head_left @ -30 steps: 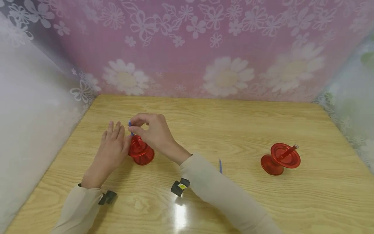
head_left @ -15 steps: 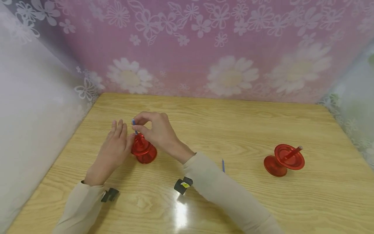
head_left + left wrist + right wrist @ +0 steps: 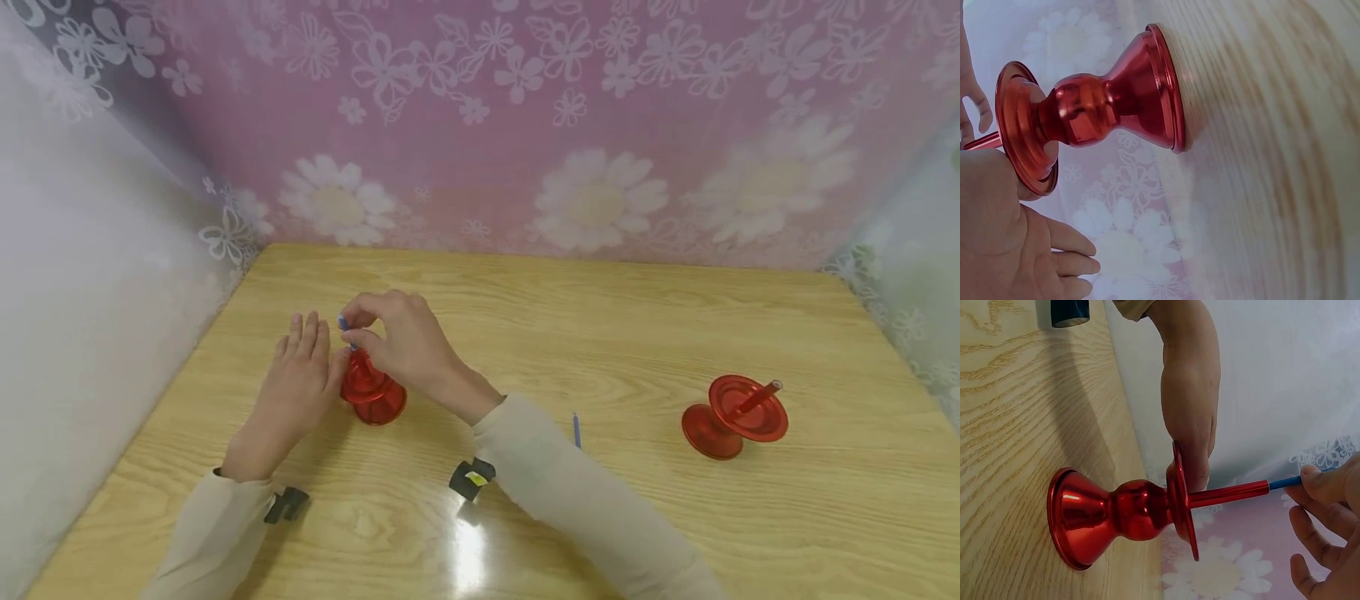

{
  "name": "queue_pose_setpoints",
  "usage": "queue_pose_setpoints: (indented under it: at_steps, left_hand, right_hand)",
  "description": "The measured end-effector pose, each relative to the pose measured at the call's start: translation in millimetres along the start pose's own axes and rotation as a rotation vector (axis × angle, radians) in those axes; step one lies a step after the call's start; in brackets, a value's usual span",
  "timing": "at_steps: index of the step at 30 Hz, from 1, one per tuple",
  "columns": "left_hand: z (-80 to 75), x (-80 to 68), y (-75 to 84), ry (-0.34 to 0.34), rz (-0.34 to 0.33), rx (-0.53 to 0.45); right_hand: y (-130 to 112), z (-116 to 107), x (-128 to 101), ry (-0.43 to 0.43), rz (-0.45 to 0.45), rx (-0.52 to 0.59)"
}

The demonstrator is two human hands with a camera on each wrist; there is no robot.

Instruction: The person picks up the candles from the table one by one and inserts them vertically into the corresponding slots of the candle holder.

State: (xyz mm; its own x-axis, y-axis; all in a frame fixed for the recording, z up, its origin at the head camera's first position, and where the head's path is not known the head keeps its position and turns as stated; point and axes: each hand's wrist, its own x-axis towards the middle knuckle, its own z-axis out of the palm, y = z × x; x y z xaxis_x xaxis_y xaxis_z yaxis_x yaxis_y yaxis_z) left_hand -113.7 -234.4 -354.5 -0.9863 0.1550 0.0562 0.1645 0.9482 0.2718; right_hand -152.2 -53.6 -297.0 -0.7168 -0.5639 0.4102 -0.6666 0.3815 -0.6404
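Observation:
A red metal candle holder stands upright on the wooden table, left of centre. My right hand pinches a thin blue stick whose lower end sits in the holder's red tube. My left hand rests with straight fingers against the holder's upper rim on its left side. A second red holder with a red tube stands at the right.
Another blue stick lies on the table beside my right sleeve. Floral pink cloth walls the back; pale cloth closes the left and right sides.
Both hands stay at the left holder. The right hand has lowered the blue stick a little further into the tube; the view has shifted slightly.

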Motion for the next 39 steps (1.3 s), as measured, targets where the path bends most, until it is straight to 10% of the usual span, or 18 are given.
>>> queue_pose_setpoints:
  at_steps: [39]
  left_hand:
    - [-2.1, 1.0, 4.2, -0.001, -0.016, -0.057]
  right_hand:
    - [10, 4, -2, -0.059, 0.016, 0.061]
